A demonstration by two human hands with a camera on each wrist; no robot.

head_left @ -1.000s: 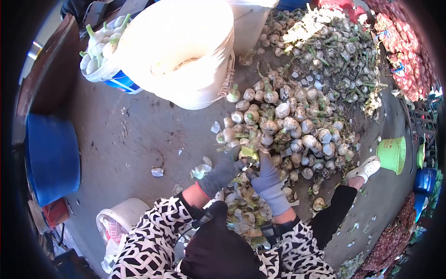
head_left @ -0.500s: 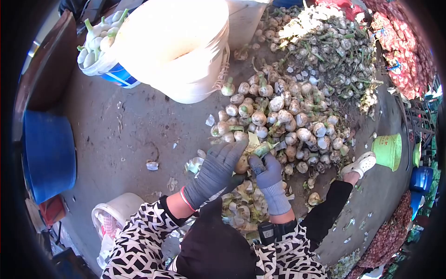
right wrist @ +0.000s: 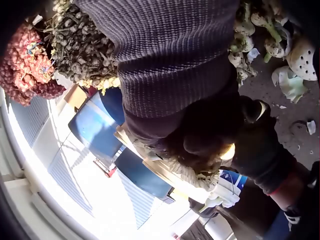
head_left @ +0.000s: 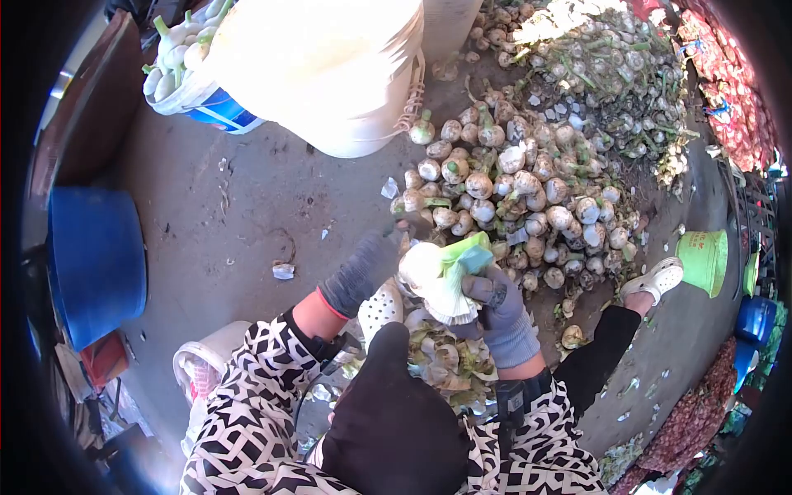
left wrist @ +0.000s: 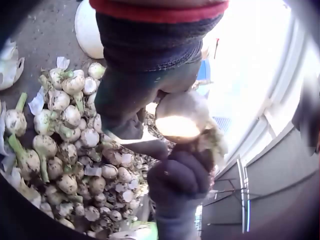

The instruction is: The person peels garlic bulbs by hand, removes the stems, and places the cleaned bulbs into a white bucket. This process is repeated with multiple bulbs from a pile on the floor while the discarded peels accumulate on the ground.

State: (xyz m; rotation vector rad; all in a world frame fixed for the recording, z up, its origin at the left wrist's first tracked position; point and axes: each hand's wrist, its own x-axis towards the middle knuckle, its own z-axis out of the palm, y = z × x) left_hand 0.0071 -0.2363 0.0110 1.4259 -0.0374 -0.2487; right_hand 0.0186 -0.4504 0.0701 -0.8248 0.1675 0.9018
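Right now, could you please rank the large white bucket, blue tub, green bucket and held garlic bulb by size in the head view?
Large white bucket
Blue tub
Green bucket and held garlic bulb: unsure, as the bulb is nearer the camera.

The left hand (head_left: 361, 268) wears a dark grey glove with red cuff edging (left wrist: 160, 17); the right hand (head_left: 505, 318), a grey glove with ribbed cuff (right wrist: 175, 50). Sleeves (head_left: 235, 421): black-and-white geometric print. Right wrist: black module (head_left: 513, 399). Trousers (head_left: 606, 351): black. Clogs (head_left: 657, 279): white, perforated.
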